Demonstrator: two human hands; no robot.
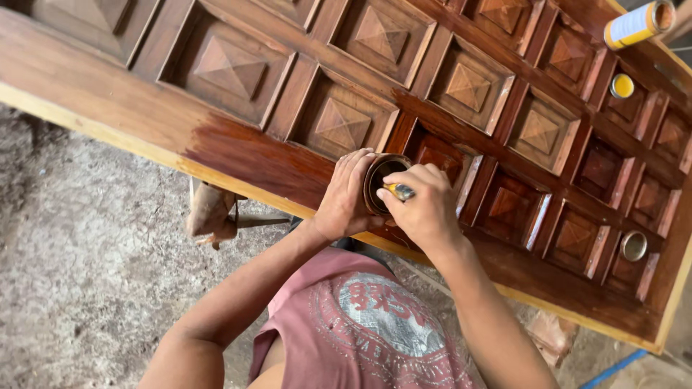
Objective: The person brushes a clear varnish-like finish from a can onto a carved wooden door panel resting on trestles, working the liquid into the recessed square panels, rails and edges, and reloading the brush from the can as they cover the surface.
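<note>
A carved wooden door point(238, 144) with raised square panels lies flat in front of me, partly coated in dark glossy stain. My left hand point(344, 196) grips the side of a small round tin point(380, 175) that rests on the door near its front edge. My right hand point(424, 205) holds a brush with a yellow handle point(398, 191), its end dipped into the tin's open mouth. The brush bristles are hidden inside the tin.
A yellow and white can point(639, 23) lies on its side at the far right corner. A yellow lid point(622, 86) and a metal lid point(634, 246) sit in recessed panels. Rough concrete floor point(86, 274) lies below, with a wooden support point(210, 212) under the door.
</note>
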